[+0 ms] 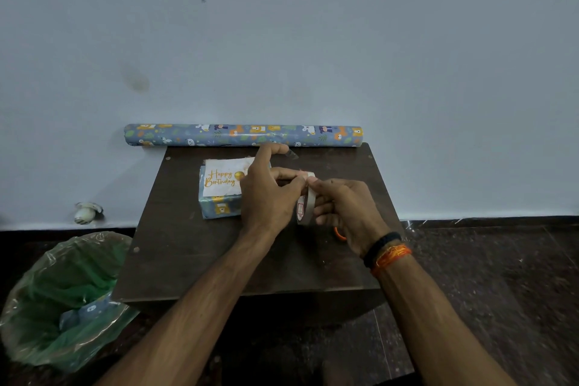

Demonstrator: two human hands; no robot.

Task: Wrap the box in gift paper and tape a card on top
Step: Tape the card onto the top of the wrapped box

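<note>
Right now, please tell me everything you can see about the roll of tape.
The tape roll is a narrow ring of pale, beige-looking tape with a white inner core that carries a small red print, too small to read. It stands on edge, above the dark table, to the right of the wrapped box. The right hand grips it with curled fingers. The left hand pinches at its top edge, as if picking at the tape end. Whether any tape is pulled out cannot be told.

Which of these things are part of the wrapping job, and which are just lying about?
In use:
wrapped box
birthday card on top
tape roll, held by left hand and right hand

Lying about:
gift paper roll
lined bin
orange-handled item, mostly hidden
</note>
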